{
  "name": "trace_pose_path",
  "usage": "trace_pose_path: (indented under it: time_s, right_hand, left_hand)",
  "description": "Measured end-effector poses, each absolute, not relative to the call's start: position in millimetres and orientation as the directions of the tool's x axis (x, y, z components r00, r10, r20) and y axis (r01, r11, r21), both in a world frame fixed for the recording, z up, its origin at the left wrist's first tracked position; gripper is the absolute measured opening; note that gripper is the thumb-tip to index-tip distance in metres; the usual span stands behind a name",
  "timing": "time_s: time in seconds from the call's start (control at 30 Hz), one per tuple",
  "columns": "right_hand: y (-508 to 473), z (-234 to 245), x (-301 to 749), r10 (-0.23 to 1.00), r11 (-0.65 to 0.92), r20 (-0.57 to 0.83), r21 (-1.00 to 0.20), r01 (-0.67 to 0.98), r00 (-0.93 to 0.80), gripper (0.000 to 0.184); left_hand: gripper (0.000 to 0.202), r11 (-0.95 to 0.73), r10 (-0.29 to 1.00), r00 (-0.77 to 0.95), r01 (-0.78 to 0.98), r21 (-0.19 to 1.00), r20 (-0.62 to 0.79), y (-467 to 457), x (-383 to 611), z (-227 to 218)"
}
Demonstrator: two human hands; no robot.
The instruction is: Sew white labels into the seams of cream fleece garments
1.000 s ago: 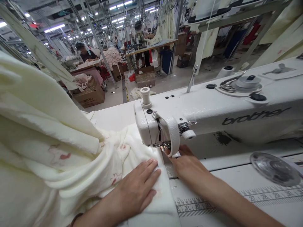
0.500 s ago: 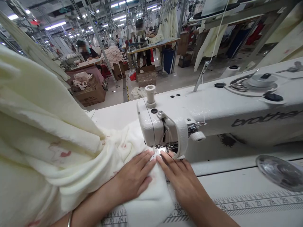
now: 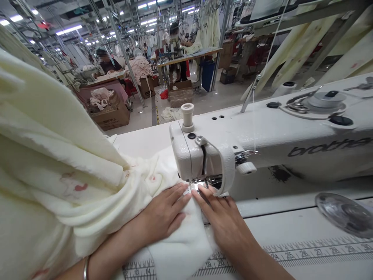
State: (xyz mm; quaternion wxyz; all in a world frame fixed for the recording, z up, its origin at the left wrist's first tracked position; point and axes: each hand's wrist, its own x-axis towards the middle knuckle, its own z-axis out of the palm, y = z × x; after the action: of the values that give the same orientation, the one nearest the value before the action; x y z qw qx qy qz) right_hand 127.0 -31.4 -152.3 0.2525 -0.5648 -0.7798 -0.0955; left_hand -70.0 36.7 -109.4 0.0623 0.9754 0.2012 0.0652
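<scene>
Cream fleece fabric (image 3: pixel 183 249) with faint pink prints lies under the sewing machine's (image 3: pixel 186 155) head and heaps up at the left. My left hand (image 3: pixel 163 214) rests flat on it, fingers stretched towards the lit needle area. Just right of the needle, my right hand (image 3: pixel 225 221) lies with fingers extended, fingertips at the fabric's edge close to the presser foot (image 3: pixel 201 184). A small white label (image 3: pixel 187 191) with dark print shows between the two hands' fingertips. The needle tip is too small to make out.
A clear round plastic disc (image 3: pixel 345 214) sits at the right of the table. A printed ruler (image 3: pixel 320 251) runs along the front. Beyond the machine are cardboard boxes (image 3: pixel 112 114), workbenches, and a person (image 3: pixel 107 64) seated at the left back.
Both hands stay nearly in place, with the fingertips still by the presser foot. The label shows a little farther left. The view has shifted slightly.
</scene>
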Motion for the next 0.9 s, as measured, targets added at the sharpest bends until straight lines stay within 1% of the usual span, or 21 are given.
trace_pose_path:
  time_s: [0.13,0.27,0.4,0.53,0.6,0.67,0.73,0.8,0.83,0.9]
  right_hand:
    - [-33,-151,130,0.829,0.36,0.501,-0.137,0.923,-0.249,0.056]
    - [-33,-153,130,0.826,0.344,0.506,-0.101,0.934,-0.249,0.058]
    - [-32,-153,129,0.839,0.316,0.495,-0.107,0.943,-0.225,0.059]
    - [-34,-149,130,0.845,0.324,0.495,-0.175,0.93,-0.201,0.065]
    - [-38,-149,134,0.85,0.332,0.492,-0.222,0.917,-0.189,0.064]
    - [-45,-153,143,0.858,0.321,0.488,-0.263,0.91,-0.161,0.062]
    - [-53,-159,159,0.875,0.289,0.466,-0.285,0.914,-0.131,0.067]
    - [-61,-164,182,0.879,0.254,0.462,-0.254,0.933,-0.114,0.071]
    - [-64,-165,194,0.873,0.237,0.474,-0.218,0.947,-0.109,0.069]
    - [-69,-162,220,0.844,0.17,0.53,-0.124,0.978,-0.079,0.054]
  left_hand:
    - [0.042,-0.917,0.39,0.911,0.372,0.143,0.131,39,-70,-111]
    - [0.04,-0.928,0.367,0.917,0.351,0.126,0.153,41,-70,-110]
    - [0.034,-0.912,0.399,0.907,0.378,0.159,0.134,47,-69,-108]
    - [0.028,-0.888,0.439,0.891,0.41,0.209,0.117,57,-66,-108]
    - [0.027,-0.875,0.46,0.881,0.429,0.227,0.11,60,-64,-109]
    - [0.027,-0.868,0.47,0.875,0.435,0.24,0.113,61,-64,-108]
    - [0.028,-0.869,0.468,0.875,0.43,0.246,0.125,60,-65,-107]
    - [0.029,-0.877,0.453,0.88,0.413,0.246,0.14,59,-66,-107]
    - [0.03,-0.883,0.443,0.885,0.402,0.242,0.147,59,-66,-107]
    - [0.033,-0.893,0.428,0.89,0.389,0.227,0.156,58,-66,-109]
